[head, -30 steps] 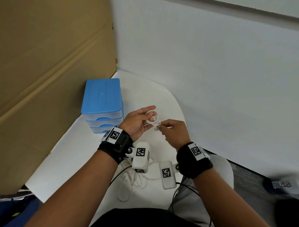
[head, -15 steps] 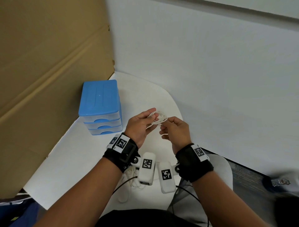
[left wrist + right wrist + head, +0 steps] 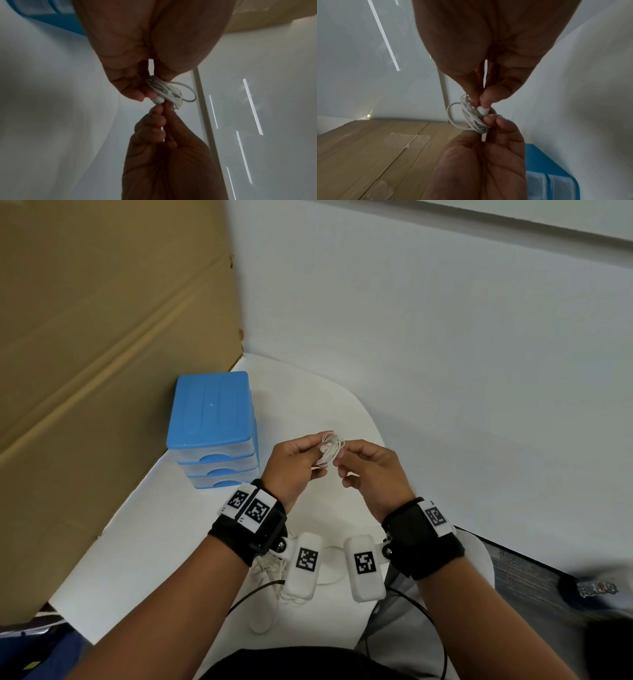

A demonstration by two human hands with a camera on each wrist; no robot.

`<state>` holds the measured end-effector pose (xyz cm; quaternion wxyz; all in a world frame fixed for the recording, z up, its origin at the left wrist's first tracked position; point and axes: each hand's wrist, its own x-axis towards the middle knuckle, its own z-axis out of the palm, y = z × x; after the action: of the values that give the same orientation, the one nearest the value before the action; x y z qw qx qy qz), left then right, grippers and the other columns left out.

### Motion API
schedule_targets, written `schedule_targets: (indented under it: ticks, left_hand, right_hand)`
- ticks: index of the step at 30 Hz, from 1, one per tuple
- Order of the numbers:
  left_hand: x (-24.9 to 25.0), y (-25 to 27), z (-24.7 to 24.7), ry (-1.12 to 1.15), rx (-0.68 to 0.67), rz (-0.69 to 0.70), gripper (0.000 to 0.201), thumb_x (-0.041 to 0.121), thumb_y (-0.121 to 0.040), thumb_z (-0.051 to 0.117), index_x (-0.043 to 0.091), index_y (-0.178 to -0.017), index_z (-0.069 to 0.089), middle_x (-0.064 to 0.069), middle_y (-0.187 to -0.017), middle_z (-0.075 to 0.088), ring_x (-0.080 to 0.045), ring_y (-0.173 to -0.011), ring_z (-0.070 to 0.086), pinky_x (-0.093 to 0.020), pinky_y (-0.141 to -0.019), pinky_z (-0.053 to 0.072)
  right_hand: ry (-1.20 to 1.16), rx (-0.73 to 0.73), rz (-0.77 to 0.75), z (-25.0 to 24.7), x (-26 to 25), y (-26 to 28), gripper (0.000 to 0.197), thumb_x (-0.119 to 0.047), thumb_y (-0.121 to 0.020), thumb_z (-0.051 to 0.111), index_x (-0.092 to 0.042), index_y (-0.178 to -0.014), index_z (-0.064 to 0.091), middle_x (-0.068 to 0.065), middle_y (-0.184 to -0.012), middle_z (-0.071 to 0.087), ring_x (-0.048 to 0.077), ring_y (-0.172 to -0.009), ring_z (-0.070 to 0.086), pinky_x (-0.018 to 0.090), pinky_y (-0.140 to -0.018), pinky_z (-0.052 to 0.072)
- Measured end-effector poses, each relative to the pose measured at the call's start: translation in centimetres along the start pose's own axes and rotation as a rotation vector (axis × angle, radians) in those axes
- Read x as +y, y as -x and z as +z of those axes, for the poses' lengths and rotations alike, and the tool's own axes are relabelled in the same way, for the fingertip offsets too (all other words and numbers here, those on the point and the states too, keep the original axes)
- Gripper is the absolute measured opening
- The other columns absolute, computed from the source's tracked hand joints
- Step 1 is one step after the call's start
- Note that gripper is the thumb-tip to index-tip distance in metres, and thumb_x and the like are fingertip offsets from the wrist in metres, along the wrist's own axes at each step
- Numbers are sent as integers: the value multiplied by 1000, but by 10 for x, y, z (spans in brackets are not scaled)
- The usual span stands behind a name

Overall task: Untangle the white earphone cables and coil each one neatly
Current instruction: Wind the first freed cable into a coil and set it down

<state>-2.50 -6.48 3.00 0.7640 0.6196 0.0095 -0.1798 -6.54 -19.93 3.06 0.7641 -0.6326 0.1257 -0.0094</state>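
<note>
A small coil of white earphone cable (image 3: 329,448) hangs in the air between both hands above the white table (image 3: 144,542). My left hand (image 3: 297,462) pinches the coil (image 3: 169,91) between thumb and fingers. My right hand (image 3: 368,465) pinches the coil's near side, at an earbud (image 3: 482,109) beside the wraps (image 3: 471,119). One loop (image 3: 188,92) sticks out from the bundle. A second white earphone cable (image 3: 270,573) lies loose on the table under my left wrist, partly hidden by the wrist camera.
A blue three-drawer plastic box (image 3: 214,429) stands on the table left of my hands. A cardboard sheet (image 3: 102,354) walls off the left side. A white wall (image 3: 445,371) is behind. The table's curved edge (image 3: 376,426) runs close on the right.
Both hands have risen and drawn closer together with the coil. The coil now looks tighter and more bunched between the fingertips.
</note>
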Motion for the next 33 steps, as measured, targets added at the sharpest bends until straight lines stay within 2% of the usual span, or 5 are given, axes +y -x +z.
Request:
schedule_targets:
  ticks: [7, 13, 21, 26, 33]
  left_hand:
    - [5, 3, 7, -60, -4, 90, 26, 8, -97, 51, 20, -112, 69, -5, -104, 72, -12, -83, 63, -22, -68, 51]
    - [6, 6, 11, 173, -13, 26, 27, 4, -97, 49, 11, -116, 66, -8, -110, 71, -14, -87, 66, -20, -69, 53]
    - [3, 3, 20, -44, 165, 192, 24, 6, -96, 54, 14, -114, 67, 3, -88, 70, -5, -67, 60, -17, -61, 52]
    - [-2, 5, 22, -94, 174, 210, 29, 8, -97, 54, 30, -90, 71, 14, -69, 70, -2, -58, 58, -22, -64, 54]
    - [-11, -1, 18, -294, 266, 250, 23, 27, -91, 60, 27, -110, 73, -2, -101, 71, -18, -86, 69, -40, -83, 58]
  right_hand:
    - [-300, 0, 78, 4, 1, 1, 15, -3, -94, 58, -7, -90, 72, 5, -78, 68, 12, -66, 58, 20, -61, 51]
    - [-459, -33, 83, 6, -3, 2, 16, -4, -95, 54, -5, -93, 70, 5, -86, 71, 10, -69, 62, 20, -63, 54]
    - [-10, 60, -107, 5, -3, 8, 13, -9, -92, 64, -8, -99, 75, 5, -86, 71, 12, -81, 64, 23, -61, 51]
    - [193, 55, -203, 3, -6, 10, 18, -6, -92, 61, -14, -97, 76, 2, -88, 75, 12, -83, 67, 23, -60, 52]
    - [272, 74, -236, 4, -8, 13, 10, -29, -90, 69, -24, -93, 76, -7, -87, 75, 12, -90, 69, 41, -75, 58]
